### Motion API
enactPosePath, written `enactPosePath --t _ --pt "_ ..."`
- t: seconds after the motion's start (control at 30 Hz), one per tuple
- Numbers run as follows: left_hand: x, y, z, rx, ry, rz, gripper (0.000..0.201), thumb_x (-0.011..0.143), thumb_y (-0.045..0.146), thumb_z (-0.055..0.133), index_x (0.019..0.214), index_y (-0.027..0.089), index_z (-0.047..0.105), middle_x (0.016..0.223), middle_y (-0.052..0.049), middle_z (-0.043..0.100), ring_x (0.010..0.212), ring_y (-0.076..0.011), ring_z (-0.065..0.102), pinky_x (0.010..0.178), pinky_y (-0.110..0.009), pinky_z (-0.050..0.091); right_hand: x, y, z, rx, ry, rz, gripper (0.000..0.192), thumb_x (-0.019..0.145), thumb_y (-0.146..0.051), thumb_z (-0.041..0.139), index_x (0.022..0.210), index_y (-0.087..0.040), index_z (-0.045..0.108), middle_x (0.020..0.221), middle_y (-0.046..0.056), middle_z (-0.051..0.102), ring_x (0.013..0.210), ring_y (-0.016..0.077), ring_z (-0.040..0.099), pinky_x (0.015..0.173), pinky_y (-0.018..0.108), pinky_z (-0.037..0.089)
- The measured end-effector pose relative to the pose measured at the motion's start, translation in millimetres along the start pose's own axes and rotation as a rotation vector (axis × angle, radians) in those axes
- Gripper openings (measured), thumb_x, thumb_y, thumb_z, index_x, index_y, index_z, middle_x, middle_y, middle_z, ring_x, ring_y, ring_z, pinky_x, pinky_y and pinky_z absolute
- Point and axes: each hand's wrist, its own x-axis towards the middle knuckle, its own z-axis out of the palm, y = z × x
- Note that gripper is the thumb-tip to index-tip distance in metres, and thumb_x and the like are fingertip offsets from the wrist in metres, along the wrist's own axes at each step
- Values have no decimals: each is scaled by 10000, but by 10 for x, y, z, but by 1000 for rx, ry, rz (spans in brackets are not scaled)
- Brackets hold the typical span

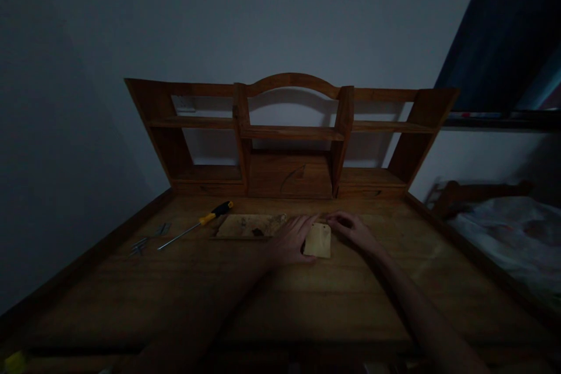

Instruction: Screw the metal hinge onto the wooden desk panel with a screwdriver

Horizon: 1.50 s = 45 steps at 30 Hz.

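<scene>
The scene is dim. A small pale wooden piece (319, 241) lies on the wooden desk (280, 298) near its middle. My left hand (291, 239) rests flat on the desk, its fingers touching the left edge of that piece. My right hand (350, 228) sits at the piece's upper right corner with curled fingers; whether it pinches something small I cannot tell. A longer flat wooden board (249, 226) lies just left of my left hand.
A screwdriver (197, 224) with a yellow and black handle lies left of the board. Small metal parts (146, 239) lie further left. A wooden shelf hutch (291, 140) stands at the desk's back. A bed (504, 234) is on the right.
</scene>
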Motion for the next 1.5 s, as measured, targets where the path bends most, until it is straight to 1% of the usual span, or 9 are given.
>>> enactPosePath --t 0.13,0.3,0.47,0.6,0.8,1.03,1.3,1.4,1.5 --pt "-30 -4 31 -3 -10 0 1113 680 652 718 1522 218 132 1462 -139 390 1337 -323 381 1123 -467 304 -10 6 -23 -4 -38 47 318 854 -492 599 959 -225 736 1008 71 721 961 240 638 914 389 467" --pt "-53 60 37 20 -27 43 1092 667 745 662 1499 200 210 1406 -146 443 1281 -328 431 1103 -463 323 -16 35 -16 -11 -35 34 291 854 -472 602 888 -221 744 975 69 723 932 233 648 895 386 466" --pt "-58 175 5 40 -50 89 1028 672 743 650 1473 214 282 1260 -131 515 1179 -330 477 1059 -484 345 -15 16 -29 -8 -46 24 275 862 -452 597 913 -226 744 977 57 721 935 217 649 888 366 464" --pt "-56 186 31 39 -64 83 1006 677 744 640 1466 220 303 1246 -129 506 1158 -336 477 1034 -501 361 -9 32 -33 -15 -41 56 292 851 -474 595 896 -225 742 977 62 722 930 228 646 880 382 470" --pt "-70 171 50 12 -48 111 984 704 705 649 1480 224 281 1349 -130 454 1221 -328 444 1065 -474 349 -2 78 -42 -17 -35 73 293 856 -479 583 881 -231 737 985 55 721 926 222 648 881 374 465" --pt "-80 181 3 8 -75 137 982 703 714 650 1494 275 267 1415 -110 430 1258 -334 428 1086 -488 321 4 111 -52 2 -35 78 301 855 -485 582 891 -228 735 985 59 724 948 226 647 902 374 455" --pt "-78 169 21 27 -85 170 976 719 701 648 1506 277 256 1437 -103 425 1271 -332 428 1098 -483 301 7 108 -45 32 -35 91 315 843 -497 583 882 -225 737 978 56 728 934 221 647 888 363 461" --pt "-71 172 21 20 -80 177 1008 710 716 646 1516 273 231 1463 -103 393 1292 -331 409 1103 -481 299 12 116 -45 37 -33 79 312 836 -494 592 879 -223 741 968 53 728 928 223 648 888 366 463" --pt "-66 172 20 20 -51 173 1022 722 706 642 1527 265 191 1485 -105 364 1306 -328 389 1104 -477 300 11 134 -45 22 -23 79 297 837 -483 592 886 -232 744 977 46 729 942 227 650 903 374 460"
